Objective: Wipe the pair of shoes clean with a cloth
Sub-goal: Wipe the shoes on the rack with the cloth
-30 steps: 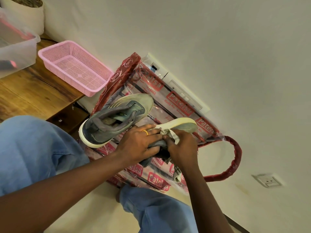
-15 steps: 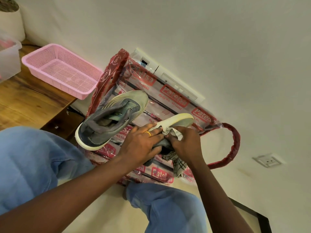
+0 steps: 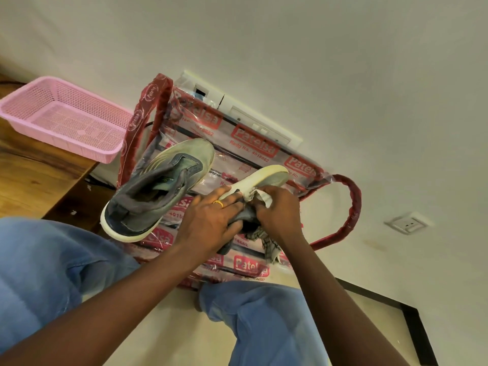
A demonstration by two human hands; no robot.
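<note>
Two grey shoes with off-white soles lie on a clear plastic bag [image 3: 253,146] printed with red labels. The first shoe [image 3: 158,191] rests on the left, opening toward me. The second shoe [image 3: 266,175] is turned on its side, its white sole edge facing up. My left hand [image 3: 208,220] grips this shoe at its middle, a gold ring on one finger. My right hand [image 3: 280,210] holds a pale checked cloth [image 3: 269,245] against the shoe's side near the sole; the cloth's loose end hangs below the hand.
A pink mesh basket [image 3: 63,120] stands on a wooden table [image 3: 34,178] at the left. A white switch panel [image 3: 253,122] sits behind the bag, a white socket [image 3: 408,224] at the right. My knees in blue jeans [image 3: 47,265] fill the lower view.
The view has shifted to the right, so the basket and table slid left. Both hands stay on the second shoe, and the cloth's hanging end has shifted a little.
</note>
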